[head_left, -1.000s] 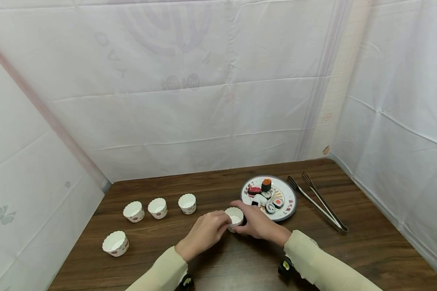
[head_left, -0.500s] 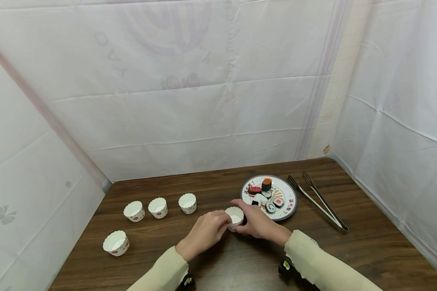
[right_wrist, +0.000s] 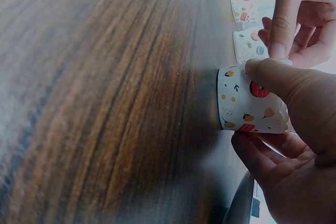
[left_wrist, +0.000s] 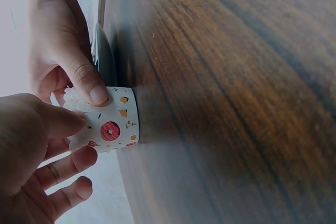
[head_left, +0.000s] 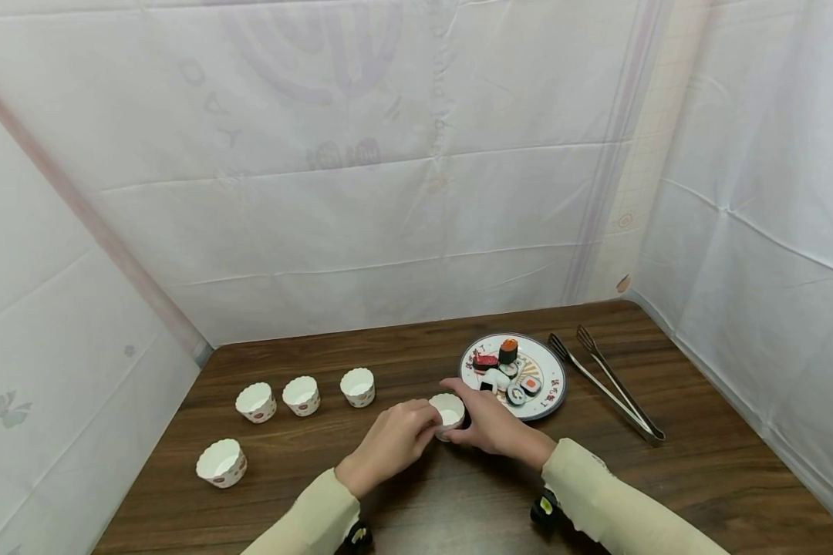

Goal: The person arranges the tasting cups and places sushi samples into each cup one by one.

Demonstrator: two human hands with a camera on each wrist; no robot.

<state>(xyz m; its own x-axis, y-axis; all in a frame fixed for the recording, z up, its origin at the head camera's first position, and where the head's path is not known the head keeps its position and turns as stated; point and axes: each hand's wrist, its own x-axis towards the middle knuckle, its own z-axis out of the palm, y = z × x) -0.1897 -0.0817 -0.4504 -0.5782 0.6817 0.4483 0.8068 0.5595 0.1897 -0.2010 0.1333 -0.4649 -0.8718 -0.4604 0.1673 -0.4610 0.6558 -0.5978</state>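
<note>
A white paper baking cup (head_left: pixel 448 411) with a scalloped rim and donut print stands upright at the middle of the wooden table. My left hand (head_left: pixel 397 439) pinches its left side, thumb on the outer wall. From the right, my right hand (head_left: pixel 491 422) holds the same baking cup (right_wrist: pixel 247 98) between thumb and fingers. In the left wrist view, both thumbs press on the printed wall of the baking cup (left_wrist: pixel 113 121), whose base is at the tabletop. Part of its rim is hidden behind the fingers.
Several more baking cups (head_left: pixel 301 396) stand to the left, one (head_left: pixel 221 464) nearer the front. A round plate (head_left: pixel 554 385) bearing several sushi pieces (head_left: pixel 507 352) is just beyond the right hand. Metal tongs (head_left: pixel 614 393) lie right of it. A cloth (head_left: pixel 389 193) hangs behind the table.
</note>
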